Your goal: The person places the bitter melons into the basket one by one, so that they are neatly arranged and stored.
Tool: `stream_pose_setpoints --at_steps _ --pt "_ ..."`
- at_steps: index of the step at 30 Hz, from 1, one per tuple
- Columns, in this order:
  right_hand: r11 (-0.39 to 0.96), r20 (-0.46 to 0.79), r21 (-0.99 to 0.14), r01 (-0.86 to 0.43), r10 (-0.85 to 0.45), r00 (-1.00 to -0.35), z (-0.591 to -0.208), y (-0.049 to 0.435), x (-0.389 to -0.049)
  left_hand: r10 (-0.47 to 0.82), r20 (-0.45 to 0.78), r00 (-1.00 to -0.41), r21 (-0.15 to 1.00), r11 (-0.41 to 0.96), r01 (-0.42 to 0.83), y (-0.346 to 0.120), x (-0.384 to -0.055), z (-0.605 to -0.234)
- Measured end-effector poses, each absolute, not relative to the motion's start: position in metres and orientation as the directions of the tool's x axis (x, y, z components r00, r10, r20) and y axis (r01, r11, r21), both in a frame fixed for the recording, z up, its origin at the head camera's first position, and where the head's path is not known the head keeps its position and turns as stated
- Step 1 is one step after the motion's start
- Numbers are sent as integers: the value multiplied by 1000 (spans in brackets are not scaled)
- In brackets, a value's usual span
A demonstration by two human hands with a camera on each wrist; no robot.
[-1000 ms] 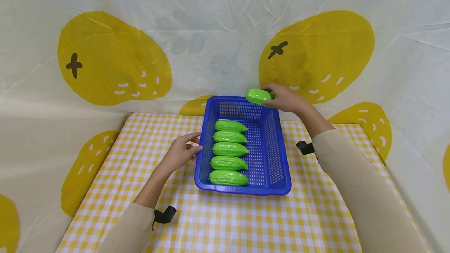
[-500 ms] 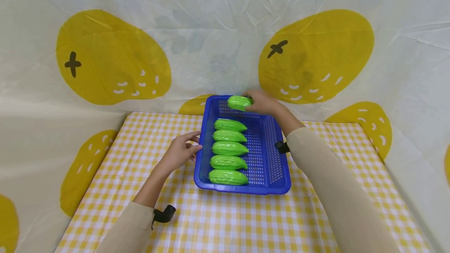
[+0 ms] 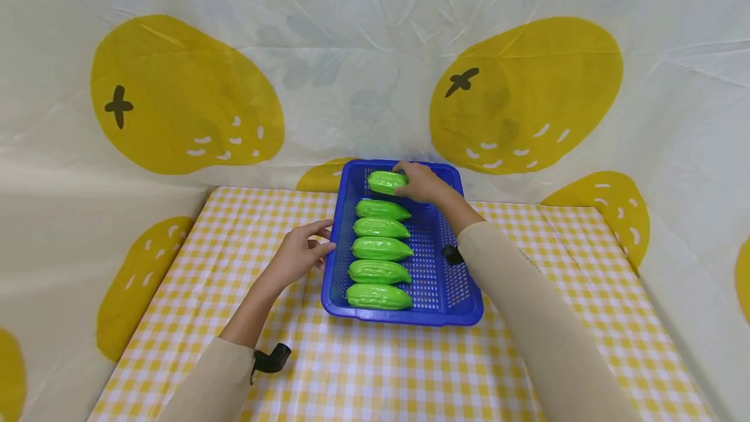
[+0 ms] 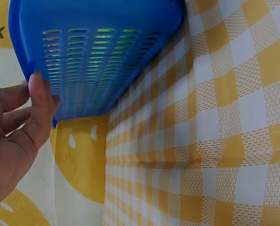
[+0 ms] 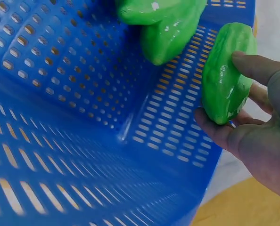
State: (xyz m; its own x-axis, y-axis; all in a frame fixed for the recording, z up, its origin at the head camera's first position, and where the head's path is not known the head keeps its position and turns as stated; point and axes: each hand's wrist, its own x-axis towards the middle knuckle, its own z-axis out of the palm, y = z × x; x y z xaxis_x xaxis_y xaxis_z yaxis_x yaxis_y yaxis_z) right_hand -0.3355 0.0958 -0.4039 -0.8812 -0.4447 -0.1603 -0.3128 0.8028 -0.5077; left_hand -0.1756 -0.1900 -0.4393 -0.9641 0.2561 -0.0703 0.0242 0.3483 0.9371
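Observation:
My right hand [image 3: 424, 184] pinches a glossy green bitter melon [image 3: 385, 182] between thumb and fingers, at the far end of the blue basket [image 3: 404, 318]. In the right wrist view the held bitter melon [image 5: 222, 77] overlaps the slotted end wall, its tapered end at a fingertip. Several similar bitter melons [image 3: 382, 249] lie in a column along the basket's left side, tips pointing right. My left hand [image 3: 297, 254] touches the left rim from outside with relaxed fingers; the left wrist view shows a fingertip [image 4: 37, 87] against the blue rim.
A yellow-and-white checked cloth [image 3: 375, 370] covers the table under the basket. Close behind stands a pale curtain [image 3: 351, 83] printed with large yellow fruit. The basket's right wall [image 3: 459, 279] runs beneath my right forearm.
My right hand has carried the bitter melon left and down from above the far right rim to inside the far end of the basket. The left hand stays at the rim.

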Motion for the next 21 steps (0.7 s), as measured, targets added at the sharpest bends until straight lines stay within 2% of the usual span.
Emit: stream_pose_setpoints --at_steps 5,21 --pt "805 -152 -531 -266 -399 -904 -413 94 -337 253 -76 -964 928 371 25 -190 -177 -440" --pt "802 -102 -544 -246 -355 -929 -433 83 -334 262 -66 -963 933 359 34 -191 -177 -441"
